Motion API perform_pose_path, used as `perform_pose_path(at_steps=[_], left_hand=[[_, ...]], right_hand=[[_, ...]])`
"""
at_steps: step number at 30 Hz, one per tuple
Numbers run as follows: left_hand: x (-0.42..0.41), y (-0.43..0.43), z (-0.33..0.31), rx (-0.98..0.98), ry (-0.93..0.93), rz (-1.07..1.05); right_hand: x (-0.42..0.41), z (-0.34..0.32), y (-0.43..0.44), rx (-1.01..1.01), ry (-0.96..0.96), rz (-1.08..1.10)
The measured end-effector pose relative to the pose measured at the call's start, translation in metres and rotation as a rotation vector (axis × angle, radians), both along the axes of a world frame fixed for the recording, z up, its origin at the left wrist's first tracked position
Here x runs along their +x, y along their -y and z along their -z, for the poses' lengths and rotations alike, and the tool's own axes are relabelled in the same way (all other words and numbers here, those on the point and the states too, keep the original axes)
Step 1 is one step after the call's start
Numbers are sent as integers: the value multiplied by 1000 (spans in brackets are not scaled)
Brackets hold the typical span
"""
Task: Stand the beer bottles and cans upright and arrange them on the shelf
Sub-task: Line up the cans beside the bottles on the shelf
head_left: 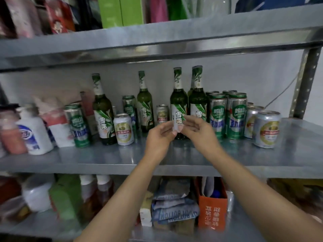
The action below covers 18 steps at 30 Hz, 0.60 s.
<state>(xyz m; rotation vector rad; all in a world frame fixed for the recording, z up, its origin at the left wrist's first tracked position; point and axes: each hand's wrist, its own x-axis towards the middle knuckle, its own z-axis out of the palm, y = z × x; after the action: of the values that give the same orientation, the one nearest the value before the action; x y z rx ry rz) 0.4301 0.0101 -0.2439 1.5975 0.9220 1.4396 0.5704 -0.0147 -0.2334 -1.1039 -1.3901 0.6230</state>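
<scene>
At the centre of the frame, a green beer bottle (pixel 178 105) stood upright on the middle shelf (pixel 104 159), just beside a second bottle (pixel 197 102) to its right. The left hand (pixel 158 137) and right hand (pixel 199 130) met at its label, fingers loosely curled. Whether either grip truly clasped the glass could not be told. Tall cans (pixel 227 116) stood right of the pair.

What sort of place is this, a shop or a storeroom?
Likely a storeroom or small shop's stock corner: a grey metal rack holds beer bottles and cans beside a white pump bottle, with an orange bag below.
</scene>
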Motion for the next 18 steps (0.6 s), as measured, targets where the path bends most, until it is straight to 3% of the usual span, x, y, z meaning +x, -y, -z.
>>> perform_pose_path(at_steps=[10, 18], left_hand=[[-119, -12, 8, 6, 44, -359], [-166, -33, 14, -60, 19, -478]], right_hand=[[-115, 10, -49, -64, 57, -123], [-168, 14, -92, -45, 299, 31]])
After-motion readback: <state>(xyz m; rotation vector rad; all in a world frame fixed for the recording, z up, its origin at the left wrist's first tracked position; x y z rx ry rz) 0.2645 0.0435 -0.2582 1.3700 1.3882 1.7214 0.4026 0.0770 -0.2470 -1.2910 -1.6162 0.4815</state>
